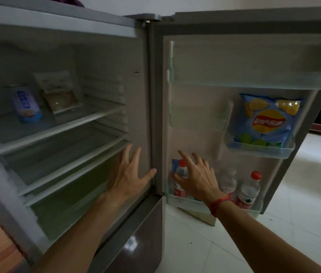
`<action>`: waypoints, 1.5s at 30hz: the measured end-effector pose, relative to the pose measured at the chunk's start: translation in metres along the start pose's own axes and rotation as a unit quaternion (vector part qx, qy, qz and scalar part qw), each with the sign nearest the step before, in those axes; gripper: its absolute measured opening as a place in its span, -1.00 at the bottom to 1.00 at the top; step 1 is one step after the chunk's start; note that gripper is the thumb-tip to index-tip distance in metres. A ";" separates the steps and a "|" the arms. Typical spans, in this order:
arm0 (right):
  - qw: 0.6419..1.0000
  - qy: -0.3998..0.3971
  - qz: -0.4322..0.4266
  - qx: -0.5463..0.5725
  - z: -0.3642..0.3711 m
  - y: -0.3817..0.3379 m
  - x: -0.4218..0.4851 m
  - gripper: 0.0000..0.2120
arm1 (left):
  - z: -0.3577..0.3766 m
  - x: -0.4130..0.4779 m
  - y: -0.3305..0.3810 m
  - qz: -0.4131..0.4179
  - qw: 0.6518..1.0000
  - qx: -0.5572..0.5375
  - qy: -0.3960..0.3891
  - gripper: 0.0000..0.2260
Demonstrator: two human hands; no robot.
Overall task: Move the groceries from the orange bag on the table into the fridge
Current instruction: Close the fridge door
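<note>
Three bottles (248, 191) in door bin (187, 199) behind right hand (197, 178); chips bag (266, 121) above

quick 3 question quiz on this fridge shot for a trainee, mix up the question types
1. True or false: the chip bag sits on the top inner shelf.
2. Multiple choice: the bottles stand A) in the door's bottom shelf, B) on the middle inner shelf, C) on the floor.
3. Short answer: how many packages are on the top inner shelf?

Key
1. False: it is in a door bin.
2. A.
3. Two: a blue-and-white pack and a pale pouch.
</note>
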State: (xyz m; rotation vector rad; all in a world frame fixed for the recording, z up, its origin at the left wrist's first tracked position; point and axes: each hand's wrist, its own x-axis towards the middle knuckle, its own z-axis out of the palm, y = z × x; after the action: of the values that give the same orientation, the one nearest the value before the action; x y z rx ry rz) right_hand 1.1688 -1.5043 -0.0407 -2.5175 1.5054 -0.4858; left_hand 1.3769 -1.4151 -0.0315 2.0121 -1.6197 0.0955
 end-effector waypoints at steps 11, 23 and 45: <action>0.986 -0.008 -0.165 0.015 0.013 -0.121 0.031 -0.22 | -0.083 -0.047 -0.083 -0.085 0.984 0.136 0.075 -0.20; 0.966 -0.011 -0.258 0.012 0.006 -0.138 0.030 -0.27 | -0.103 -0.090 -0.068 -0.165 0.957 0.217 0.102 -0.22; 0.956 0.020 -0.293 0.014 -0.048 -0.107 -0.102 -0.26 | -0.126 -0.228 0.022 -0.198 0.940 0.249 0.126 -0.23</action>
State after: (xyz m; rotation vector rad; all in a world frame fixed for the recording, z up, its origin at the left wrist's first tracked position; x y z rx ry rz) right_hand 1.1953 -1.3621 0.0173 -2.9212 0.7201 -0.6278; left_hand 1.3293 -1.1596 -0.0047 2.5413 -1.0725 0.6395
